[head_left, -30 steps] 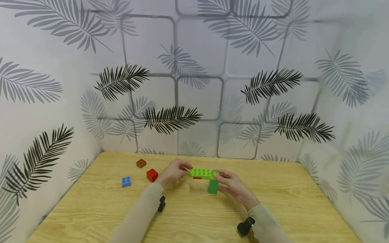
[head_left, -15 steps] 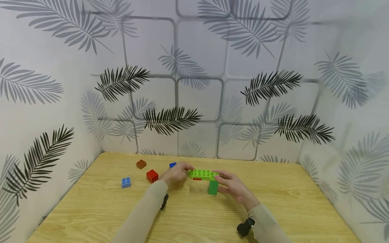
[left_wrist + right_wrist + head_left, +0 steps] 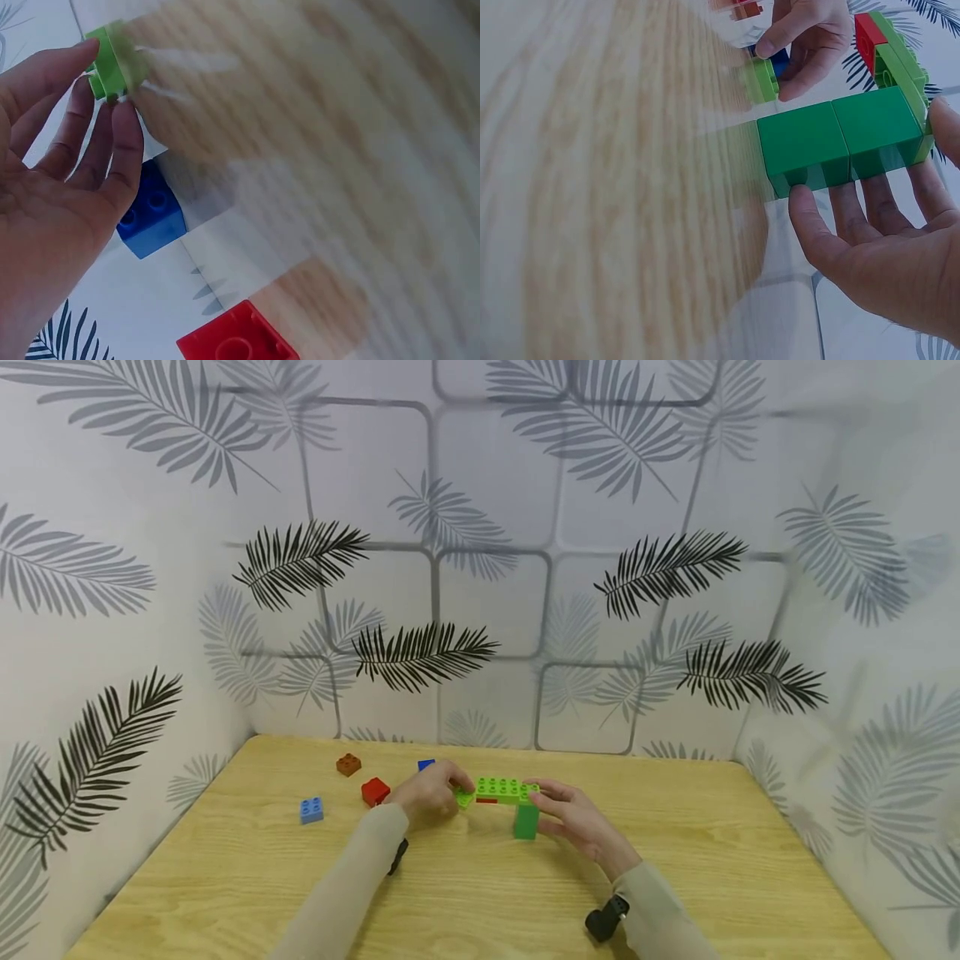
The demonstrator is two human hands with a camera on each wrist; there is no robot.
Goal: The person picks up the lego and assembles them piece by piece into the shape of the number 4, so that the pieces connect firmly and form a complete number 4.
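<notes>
Long lime-green plastic plank jutted left, right fingers gripping its green plastic column, left fingers pinching a small lime-green brick; wooden surface stretched nearer!

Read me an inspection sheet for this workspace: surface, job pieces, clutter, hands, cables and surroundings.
Surface: table, light wood grain.
Job's things: lime beam on two stacked green bricks, red piece under its left end; small lime brick, separate.
Clutter: brown brick, red brick, light blue brick, dark blue brick.
Grippers: left hand pinches the small lime brick; right hand holds the green bricks.
Cables: nothing seen.
Surroundings: leaf-patterned wall covering.
</notes>
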